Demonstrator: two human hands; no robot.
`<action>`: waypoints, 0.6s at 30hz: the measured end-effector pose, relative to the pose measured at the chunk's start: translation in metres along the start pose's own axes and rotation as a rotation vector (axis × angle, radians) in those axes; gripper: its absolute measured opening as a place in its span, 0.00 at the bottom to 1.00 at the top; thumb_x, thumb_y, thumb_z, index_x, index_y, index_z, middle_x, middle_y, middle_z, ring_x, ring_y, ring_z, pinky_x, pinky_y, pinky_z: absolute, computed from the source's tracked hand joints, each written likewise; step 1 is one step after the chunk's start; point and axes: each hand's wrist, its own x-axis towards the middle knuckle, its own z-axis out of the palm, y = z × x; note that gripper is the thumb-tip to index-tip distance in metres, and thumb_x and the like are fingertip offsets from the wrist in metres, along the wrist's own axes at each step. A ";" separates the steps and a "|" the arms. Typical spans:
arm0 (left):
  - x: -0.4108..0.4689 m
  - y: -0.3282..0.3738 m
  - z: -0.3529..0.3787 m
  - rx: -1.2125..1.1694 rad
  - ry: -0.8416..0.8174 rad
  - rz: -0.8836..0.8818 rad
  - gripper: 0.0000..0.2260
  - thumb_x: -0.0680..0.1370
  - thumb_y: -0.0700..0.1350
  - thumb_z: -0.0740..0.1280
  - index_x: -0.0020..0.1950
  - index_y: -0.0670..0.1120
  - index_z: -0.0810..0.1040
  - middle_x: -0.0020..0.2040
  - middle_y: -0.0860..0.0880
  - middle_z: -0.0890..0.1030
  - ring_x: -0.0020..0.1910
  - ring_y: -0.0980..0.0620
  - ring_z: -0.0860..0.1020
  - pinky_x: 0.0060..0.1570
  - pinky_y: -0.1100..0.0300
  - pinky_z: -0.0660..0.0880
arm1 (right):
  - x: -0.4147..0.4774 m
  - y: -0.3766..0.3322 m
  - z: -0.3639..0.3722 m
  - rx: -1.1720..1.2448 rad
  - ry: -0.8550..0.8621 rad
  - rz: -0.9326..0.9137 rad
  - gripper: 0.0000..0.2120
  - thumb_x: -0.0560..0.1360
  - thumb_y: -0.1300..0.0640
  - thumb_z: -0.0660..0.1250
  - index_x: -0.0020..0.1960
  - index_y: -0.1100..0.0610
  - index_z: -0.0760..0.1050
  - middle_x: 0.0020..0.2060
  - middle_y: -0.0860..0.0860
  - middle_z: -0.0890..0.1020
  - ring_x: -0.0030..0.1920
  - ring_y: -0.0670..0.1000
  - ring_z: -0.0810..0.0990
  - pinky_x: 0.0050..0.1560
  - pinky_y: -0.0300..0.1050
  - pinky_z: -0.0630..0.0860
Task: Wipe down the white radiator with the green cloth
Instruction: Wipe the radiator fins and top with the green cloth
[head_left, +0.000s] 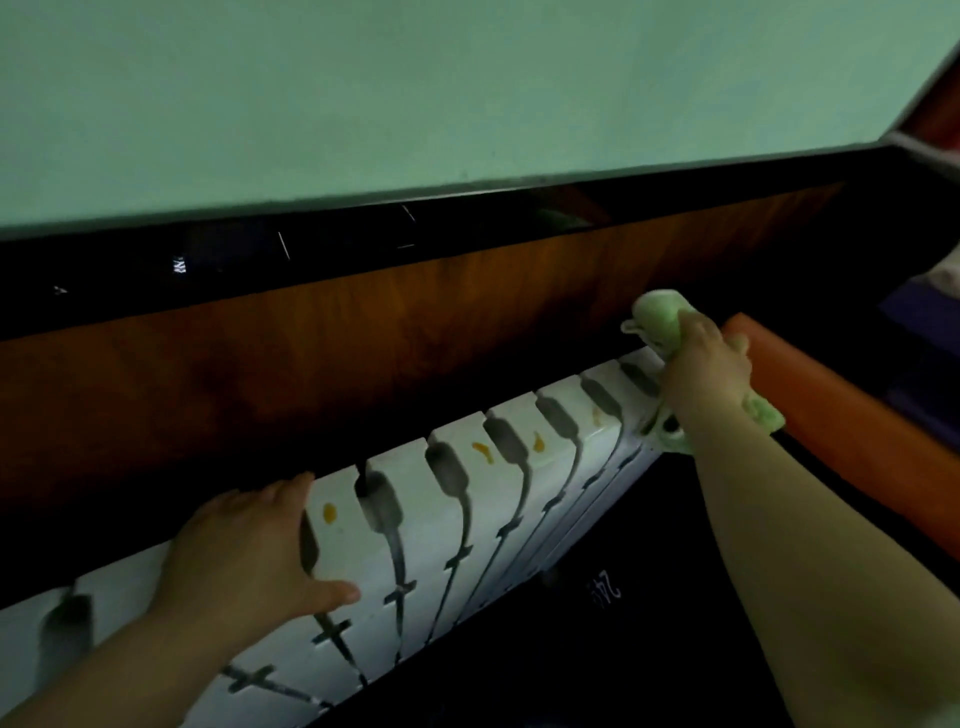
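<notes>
**Two hands on the radiator, four stains left to wipe**

Two risks stand out from here: missed patches and a snagged cloth.

At the left, the left hand (244, 551) lies flat on the top of the white radiator (428, 545), fingers straight and thumb spread, holding nothing. It looks like a bracing hand. The section under the palm is covered, so it could go unwiped unless the hand shifts.

Moving right along the top, four small orange stains (483, 452) show on the white sections between the dark slots. One is just beside the left hand's fingers and the others lie nearer the far end. If they are dried on, a light pass may smear them rather than lift them.

At the right end, the green cloth (657, 319) is bunched in the right hand (701, 374), whose fingers curl tightly around it. It presses on the radiator's last section. Bunched like this, only a little cloth meets the metal, so a sweep may skip the edges. A loose tail hangs below the hand and could catch in a slot.

Just beyond it lies an orange tube-shaped thing (831, 415) that I cannot identify. A wide stroke might knock it.
</notes>
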 end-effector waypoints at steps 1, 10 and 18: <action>0.002 0.000 0.001 -0.021 -0.008 -0.014 0.52 0.63 0.75 0.62 0.75 0.50 0.44 0.74 0.55 0.58 0.70 0.56 0.63 0.65 0.64 0.62 | 0.006 -0.006 0.007 -0.060 -0.045 -0.054 0.23 0.77 0.62 0.59 0.71 0.55 0.60 0.68 0.56 0.66 0.64 0.61 0.63 0.61 0.53 0.65; 0.000 0.005 -0.004 -0.005 -0.016 -0.022 0.52 0.62 0.75 0.61 0.75 0.52 0.44 0.74 0.57 0.59 0.68 0.58 0.65 0.61 0.67 0.65 | 0.010 0.047 0.014 -0.307 -0.108 -0.089 0.22 0.77 0.62 0.57 0.70 0.52 0.62 0.71 0.51 0.63 0.64 0.59 0.62 0.60 0.48 0.63; -0.004 0.005 -0.010 0.023 -0.022 -0.004 0.52 0.62 0.76 0.60 0.75 0.54 0.41 0.75 0.57 0.55 0.69 0.58 0.63 0.60 0.67 0.64 | 0.004 -0.013 0.027 -0.223 -0.149 -0.070 0.24 0.77 0.57 0.59 0.71 0.55 0.59 0.68 0.59 0.64 0.67 0.62 0.61 0.63 0.54 0.63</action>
